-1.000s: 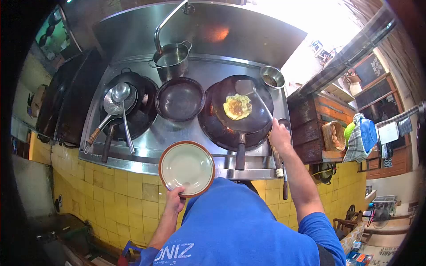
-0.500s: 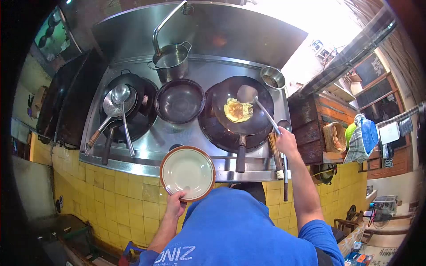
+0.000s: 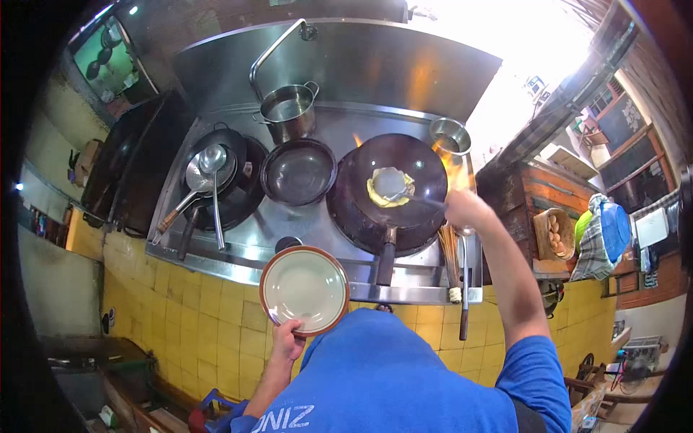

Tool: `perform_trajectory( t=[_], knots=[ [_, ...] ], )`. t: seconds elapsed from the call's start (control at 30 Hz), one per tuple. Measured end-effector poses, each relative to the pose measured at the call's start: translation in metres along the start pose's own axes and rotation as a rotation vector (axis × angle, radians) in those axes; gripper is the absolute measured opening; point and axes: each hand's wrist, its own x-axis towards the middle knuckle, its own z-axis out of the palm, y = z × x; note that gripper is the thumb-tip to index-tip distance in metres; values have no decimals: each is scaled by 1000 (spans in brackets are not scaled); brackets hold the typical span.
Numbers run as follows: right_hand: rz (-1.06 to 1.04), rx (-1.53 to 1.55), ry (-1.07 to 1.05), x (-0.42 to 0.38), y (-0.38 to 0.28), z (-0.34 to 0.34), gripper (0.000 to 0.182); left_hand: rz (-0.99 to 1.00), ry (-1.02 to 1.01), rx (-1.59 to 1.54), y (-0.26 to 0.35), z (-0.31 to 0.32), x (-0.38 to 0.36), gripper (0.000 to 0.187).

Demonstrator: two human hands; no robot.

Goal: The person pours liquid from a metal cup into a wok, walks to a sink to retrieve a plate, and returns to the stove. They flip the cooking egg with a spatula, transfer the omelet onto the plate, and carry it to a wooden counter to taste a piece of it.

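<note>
At six o'clock, the shirt (image 3: 397, 372) is plain blue, with white letters. At seven, the plate (image 3: 303, 289) is cream, its rim brown. Near one o'clock, the egg (image 3: 377, 196) is yellow, the wok (image 3: 422, 162) blackish. At three, the cloth (image 3: 595, 244) is checked, grey and white.

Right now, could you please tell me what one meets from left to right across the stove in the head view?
Shiny long-handled steel ladle → round black metal pan → flat yellow fried egg → brown stick brush.
</note>
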Motion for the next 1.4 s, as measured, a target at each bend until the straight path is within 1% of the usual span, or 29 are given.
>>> perform_trajectory(
  t=[0.03,0.07,0.1,0.17,0.23,0.27,0.3,0.33,0.37,0.43,0.5,0.57,0.6,0.63,0.7,0.77,0.83,0.9,0.93,1.0,1.03,1.1,1.13,1.17,1.23,1.27,1.3,1.37,1.4],
  knots=[
    [11,-52,-24,13,-1,-4,22,17,-7,19,-5,-2,-3,47],
    [50,-22,-104,17,-5,-18,22,38,-17,32,-10,-1,-6,49],
    [45,-118,-124,26,-4,-26,22,51,-11,28,-15,1,-13,49],
    [-121,-215,27,47,13,-26,24,47,55,25,-24,6,-28,50],
    [-74,-162,-5,38,9,-51,25,80,72,-19,-35,17,-47,50],
    [-14,-58,12,18,-4,-68,25,94,83,-51,-39,18,-56,49],
    [-48,-119,-31,24,-2,-69,25,94,103,-45,-46,9,-58,49],
    [-65,-98,-63,27,-4,-67,25,63,118,-47,-54,-3,-57,49],
    [-79,-81,-85,23,-11,-70,24,32,124,-52,-54,-2,-60,49],
    [-27,-63,-95,25,-18,-65,24,49,123,-62,-54,4,-64,48],
    [24,-50,-102,33,-17,-62,23,67,118,-76,-48,12,-62,47],
    [-145,-286,-81,48,1,-62,24,76,126,-34,-37,16,-59,46],
    [-227,-395,-133,51,3,-65,25,74,120,-40,-34,10,-55,46],
    [-222,-404,-131,55,2,-66,25,90,98,-53,-31,2,-47,45],
    [-34,-203,-54,54,-7,-64,25,99,75,-76,-24,-5,-42,45],
    [-25,-231,-65,52,-26,-60,25,80,65,-4,-10,-2,-44,51],
    [-16,-254,-70,48,-43,-61,24,74,66,-11,-4,-10,-43,50],
    [28,-206,-142,35,-55,-71,25,65,62,-13,3,-18,-39,50],
    [36,-208,-143,30,-57,-76,25,64,57,-23,4,-22,-36,49],
    [144,-125,-119,22,-54,-82,25,54,49,-34,7,-27,-31,49],
    [153,-126,-123,26,-48,-78,25,44,64,-30,9,-29,-29,48],
    [-42,-284,-51,48,-25,-57,25,28,72,-22,11,-30,-24,47],
    [-140,-366,22,65,-7,-38,26,35,57,-31,12,-31,-22,45],
    [-135,-368,21,61,-4,-41,26,44,43,-41,13,-31,-19,44],
    [-254,-303,51,52,1,-43,25,16,46,-36,15,-34,-15,43],
    [-67,-138,76,23,-21,-60,23,-9,50,-27,17,-37,-13,42],
    [-66,-140,75,18,-24,-66,23,-12,50,-28,18,-38,-10,42],
    [36,-168,18,8,-25,-72,21,-38,24,-40,21,-39,-5,48],
    [-68,-278,2,-3,-38,-79,21,-42,21,-34,22,-38,-3,48]
  ],
)
